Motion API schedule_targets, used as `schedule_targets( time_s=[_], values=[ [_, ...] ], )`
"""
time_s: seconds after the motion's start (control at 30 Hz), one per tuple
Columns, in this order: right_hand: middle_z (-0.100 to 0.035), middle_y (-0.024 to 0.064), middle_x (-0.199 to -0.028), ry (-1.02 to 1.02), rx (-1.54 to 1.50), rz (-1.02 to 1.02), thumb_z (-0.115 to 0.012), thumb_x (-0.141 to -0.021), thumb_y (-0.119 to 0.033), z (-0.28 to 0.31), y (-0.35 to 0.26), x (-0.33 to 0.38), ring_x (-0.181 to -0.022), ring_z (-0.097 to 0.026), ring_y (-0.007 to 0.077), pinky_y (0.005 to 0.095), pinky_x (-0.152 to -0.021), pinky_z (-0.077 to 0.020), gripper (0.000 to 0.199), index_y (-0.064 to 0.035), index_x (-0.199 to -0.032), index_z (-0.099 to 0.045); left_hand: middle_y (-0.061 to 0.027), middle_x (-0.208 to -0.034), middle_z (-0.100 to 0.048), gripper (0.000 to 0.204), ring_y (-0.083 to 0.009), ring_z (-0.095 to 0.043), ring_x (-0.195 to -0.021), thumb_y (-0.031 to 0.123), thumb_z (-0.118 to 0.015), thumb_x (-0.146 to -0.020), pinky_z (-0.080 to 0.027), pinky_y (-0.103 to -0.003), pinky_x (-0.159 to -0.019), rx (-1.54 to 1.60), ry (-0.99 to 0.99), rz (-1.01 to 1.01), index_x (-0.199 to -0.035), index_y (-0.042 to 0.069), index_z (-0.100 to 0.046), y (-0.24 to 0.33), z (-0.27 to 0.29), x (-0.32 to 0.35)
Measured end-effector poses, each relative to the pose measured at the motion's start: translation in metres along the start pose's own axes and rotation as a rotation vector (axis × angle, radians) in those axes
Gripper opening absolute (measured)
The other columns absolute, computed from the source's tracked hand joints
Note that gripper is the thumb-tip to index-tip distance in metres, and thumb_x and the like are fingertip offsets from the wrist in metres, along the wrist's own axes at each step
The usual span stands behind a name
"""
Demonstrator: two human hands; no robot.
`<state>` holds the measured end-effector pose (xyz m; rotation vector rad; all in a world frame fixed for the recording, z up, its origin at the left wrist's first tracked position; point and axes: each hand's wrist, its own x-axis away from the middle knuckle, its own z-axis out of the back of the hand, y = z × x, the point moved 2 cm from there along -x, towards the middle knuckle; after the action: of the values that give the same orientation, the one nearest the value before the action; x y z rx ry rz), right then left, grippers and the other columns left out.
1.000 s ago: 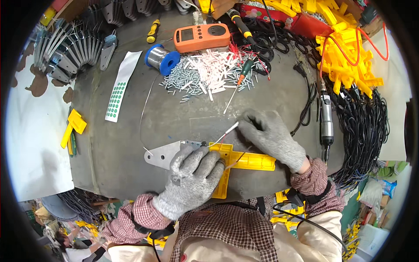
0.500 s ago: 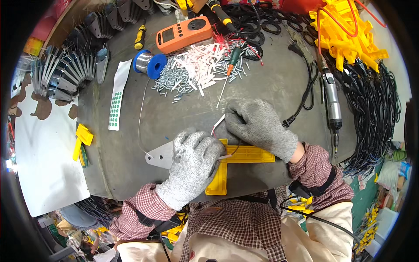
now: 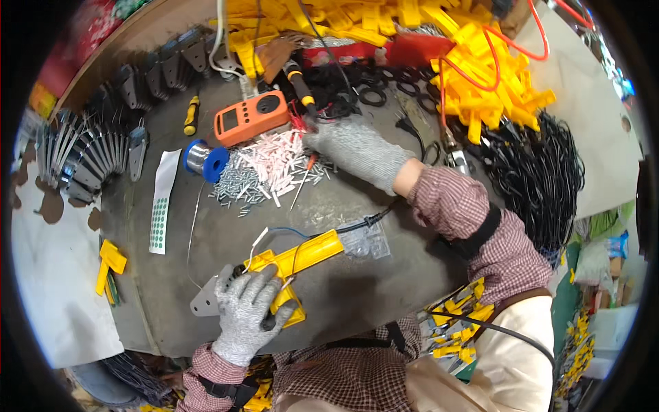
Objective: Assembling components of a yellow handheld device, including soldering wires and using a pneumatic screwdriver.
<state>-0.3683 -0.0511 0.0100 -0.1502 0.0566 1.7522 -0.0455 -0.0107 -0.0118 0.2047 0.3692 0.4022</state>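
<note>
Across the bench (image 3: 371, 302), the right hand (image 3: 336, 141) has swung up beside the pile (image 3: 264, 166); I cannot tell its grip. Left hand (image 3: 248, 312), fingers and thumb apart, rests on the yellow frame (image 3: 316, 251), by the plate (image 3: 203, 302).

On the table (image 3: 226, 240), the solder spool (image 3: 204, 162) lies between the sticker sheet (image 3: 163, 199) (leftward) and screw pile (image 3: 240, 180); the meter (image 3: 252, 118) sits behind that pile, the frame (image 3: 317, 250) before it, and the cable bundle (image 3: 542, 182) lies farther right.
</note>
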Motion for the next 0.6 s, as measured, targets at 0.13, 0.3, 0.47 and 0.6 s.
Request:
schedule_targets(
  time_s=[0.13, 0.3, 0.47, 0.6],
  values=[
    [-0.065, 0.0177, -0.088, 0.153, -0.145, 0.134, -0.061, -0.090, -0.017, 0.060, -0.032, 0.018, -0.082, -0.066, 0.0385, 0.0445, -0.073, -0.0541, 0.016, -0.0026, -0.097, -0.066, -0.0071, -0.113, -0.070, 0.036, -0.0262, -0.062, -0.106, 0.028, -0.078, -0.069, -0.040, -0.053, -0.104, 0.011, 0.008, 0.036, -0.100, 0.011, -0.072, 0.000, -0.002, 0.001],
    [-0.066, 0.0149, -0.090, -0.039, -0.548, -0.070, -0.070, -0.079, -0.006, 0.085, -0.086, 0.063, -0.079, -0.066, 0.0341, 0.0401, -0.071, -0.0521, 0.023, -0.0028, -0.102, -0.070, -0.0052, -0.112, -0.070, 0.034, -0.0258, -0.060, -0.107, 0.033, -0.074, -0.077, -0.041, -0.051, -0.102, 0.008, 0.035, 0.055, -0.104, 0.012, -0.073, 0.005, -0.010, 0.011],
    [-0.071, 0.0091, -0.093, 0.193, -1.037, -0.279, -0.076, -0.085, -0.002, 0.066, -0.125, 0.073, -0.078, -0.068, 0.0213, 0.0318, -0.070, -0.0541, 0.011, -0.0008, -0.094, -0.069, -0.0029, -0.117, -0.066, 0.032, -0.0244, -0.056, -0.112, 0.036, -0.070, -0.083, -0.040, -0.050, -0.104, -0.001, 0.059, 0.042, -0.105, 0.013, -0.074, 0.001, -0.018, 0.016],
    [-0.071, 0.0114, -0.087, 0.116, -0.873, -0.121, -0.078, -0.086, -0.012, 0.028, -0.141, 0.057, -0.068, -0.069, 0.0221, 0.0322, -0.061, -0.0540, 0.017, -0.0022, -0.097, -0.069, -0.0037, -0.116, -0.067, 0.034, -0.0244, -0.056, -0.113, 0.036, -0.069, -0.084, -0.040, -0.051, -0.106, 0.028, 0.034, 0.040, -0.109, 0.013, -0.073, 0.000, -0.017, 0.013]
  ],
)
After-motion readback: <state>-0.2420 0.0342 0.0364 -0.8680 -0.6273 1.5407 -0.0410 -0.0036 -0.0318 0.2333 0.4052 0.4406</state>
